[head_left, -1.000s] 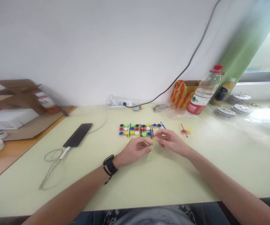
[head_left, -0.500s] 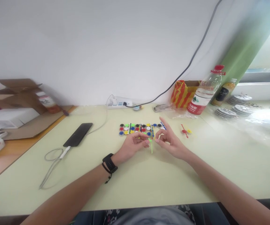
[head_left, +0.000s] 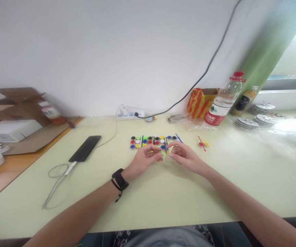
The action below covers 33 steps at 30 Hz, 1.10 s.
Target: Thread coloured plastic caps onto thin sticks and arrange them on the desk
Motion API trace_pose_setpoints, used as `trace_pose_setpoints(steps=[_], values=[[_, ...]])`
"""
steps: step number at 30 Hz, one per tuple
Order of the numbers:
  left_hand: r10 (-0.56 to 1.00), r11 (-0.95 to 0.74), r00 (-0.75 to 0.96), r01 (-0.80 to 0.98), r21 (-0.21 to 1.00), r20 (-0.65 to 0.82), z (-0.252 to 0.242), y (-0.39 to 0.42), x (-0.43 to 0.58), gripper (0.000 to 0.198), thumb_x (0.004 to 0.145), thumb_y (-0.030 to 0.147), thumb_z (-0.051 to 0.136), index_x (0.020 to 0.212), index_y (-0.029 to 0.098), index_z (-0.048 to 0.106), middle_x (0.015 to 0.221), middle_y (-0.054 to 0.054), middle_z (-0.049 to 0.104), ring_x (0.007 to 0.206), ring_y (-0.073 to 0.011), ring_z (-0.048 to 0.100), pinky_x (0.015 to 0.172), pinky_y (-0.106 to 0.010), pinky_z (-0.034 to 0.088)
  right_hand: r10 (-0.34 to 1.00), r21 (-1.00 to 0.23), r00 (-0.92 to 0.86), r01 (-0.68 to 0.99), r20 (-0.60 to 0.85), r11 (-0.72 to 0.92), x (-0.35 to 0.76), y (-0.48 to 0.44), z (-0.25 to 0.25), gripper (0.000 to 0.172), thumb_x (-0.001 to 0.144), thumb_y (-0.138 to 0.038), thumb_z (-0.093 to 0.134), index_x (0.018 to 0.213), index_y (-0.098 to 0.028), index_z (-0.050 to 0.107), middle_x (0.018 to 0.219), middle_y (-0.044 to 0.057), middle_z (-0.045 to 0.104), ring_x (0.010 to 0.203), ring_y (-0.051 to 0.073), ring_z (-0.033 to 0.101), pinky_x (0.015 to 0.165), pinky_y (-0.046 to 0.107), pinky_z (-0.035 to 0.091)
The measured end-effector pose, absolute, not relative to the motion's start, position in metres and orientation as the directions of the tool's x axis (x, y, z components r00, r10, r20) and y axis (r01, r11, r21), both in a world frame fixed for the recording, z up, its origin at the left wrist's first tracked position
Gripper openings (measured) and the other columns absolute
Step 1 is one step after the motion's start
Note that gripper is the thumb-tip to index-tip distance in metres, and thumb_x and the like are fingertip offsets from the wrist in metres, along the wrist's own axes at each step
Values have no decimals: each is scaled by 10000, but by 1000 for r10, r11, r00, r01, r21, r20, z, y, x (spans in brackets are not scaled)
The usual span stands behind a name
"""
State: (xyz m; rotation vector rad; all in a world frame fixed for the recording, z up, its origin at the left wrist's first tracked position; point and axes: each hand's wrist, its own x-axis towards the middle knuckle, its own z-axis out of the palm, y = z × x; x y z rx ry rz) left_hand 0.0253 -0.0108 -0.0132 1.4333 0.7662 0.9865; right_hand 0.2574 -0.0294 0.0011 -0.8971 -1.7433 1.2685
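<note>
Just in front of a block of small multicoloured round pieces [head_left: 139, 141], both my hands are close together over the table. My left hand [head_left: 148, 157], with a black watch on its wrist, pinches a small bright green spinner [head_left: 164, 154] between thumb and fingers. Its long pointer looks pale and smeared. My right hand [head_left: 185, 157] is at the spinner's right side, index finger curved and a gap left between index and thumb; I see nothing held there. Further right lie a red arrow piece [head_left: 201, 144] and a yellow piece [head_left: 207, 144].
A black phone [head_left: 85, 148] on a cable lies to the left, by cardboard boxes [head_left: 21, 99]. A power strip [head_left: 129, 114] sits at the wall. To the right stand a striped bag [head_left: 198, 104], a large water bottle [head_left: 220, 108], a smaller bottle [head_left: 244, 101] and stacked discs [head_left: 263, 109].
My right index finger has come down from a raised position and curled toward the spinner. The green pointer, sharp and upright before, is now smeared. My left hand keeps its pinch.
</note>
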Motion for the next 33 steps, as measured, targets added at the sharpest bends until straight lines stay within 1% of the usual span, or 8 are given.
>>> trace_pose_setpoints(steps=[8, 15, 17, 19, 21, 23, 28, 33], values=[[898, -104, 418, -103, 989, 138, -13, -10, 25, 294, 836, 351, 805, 1039, 167, 697, 937, -42, 698, 791, -156, 702, 789, -318, 591, 846, -944, -508, 169, 164, 284, 259, -29, -9, 484, 950, -425, 636, 1403, -289, 532, 857, 0, 589, 649, 130, 572, 602, 284, 477], [919, -97, 371, -116, 989, 133, -9, -12, 28, 307, 790, 350, 844, 987, 155, 711, 902, -38, 711, 779, -151, 693, 789, -315, 590, 906, -975, -392, 81, 159, 206, 255, -32, -8, 876, 930, -420, 664, 1613, -362, 120, 976, -2, 600, 656, 110, 513, 621, 271, 460], [924, -87, 361, -126, 988, 128, -10, -12, 28, 306, 784, 342, 849, 984, 158, 709, 901, -37, 713, 795, -153, 696, 800, -316, 590, 921, -989, -374, 54, 105, 135, 255, -33, -5, 714, 916, -433, 676, 1538, -327, 342, 935, -8, 592, 645, 106, 486, 602, 259, 428], [929, -85, 348, -131, 988, 126, -11, -11, 28, 305, 783, 339, 851, 984, 161, 705, 895, -36, 717, 805, -155, 697, 805, -316, 588, 879, -997, -477, 72, -4, 35, 259, -32, -1, 348, 923, -448, 659, 1183, -217, 663, 785, -14, 562, 599, 103, 430, 561, 253, 360], [933, -92, 334, -129, 987, 131, -13, -9, 27, 310, 783, 344, 850, 987, 162, 703, 888, -38, 719, 803, -158, 697, 805, -322, 589, 776, -995, -624, 96, -92, -41, 265, -32, 4, 381, 938, -473, 629, 719, -162, 648, 616, -23, 471, 548, 98, 345, 526, 266, 282], [935, -105, 325, -125, 987, 140, -15, -8, 27, 317, 782, 352, 850, 990, 162, 703, 883, -40, 717, 797, -162, 696, 804, -331, 591, 716, -994, -690, 81, -108, -72, 269, -31, 7, 516, 940, -500, 619, 560, -172, 500, 563, -28, 409, 536, 96, 299, 517, 277, 244], [924, -109, 357, -104, 989, 140, -14, -9, 27, 324, 793, 359, 840, 1015, 164, 708, 925, -49, 722, 826, -167, 698, 820, -336, 588, 840, -998, -542, -41, -20, -51, 264, -30, 7, 328, 891, -493, 702, 863, -195, 569, 777, -3, 559, 610, 103, 445, 550, 251, 340], [889, -110, 440, -67, 992, 128, -14, -13, 26, 316, 830, 368, 810, 1047, 164, 703, 962, -57, 727, 864, -173, 703, 848, -340, 579, 857, -997, -509, -35, 78, 70, 255, -30, -1, 327, 880, -422, 739, 1084, -241, 558, 967, 18, 617, 696, 114, 532, 630, 265, 471]])
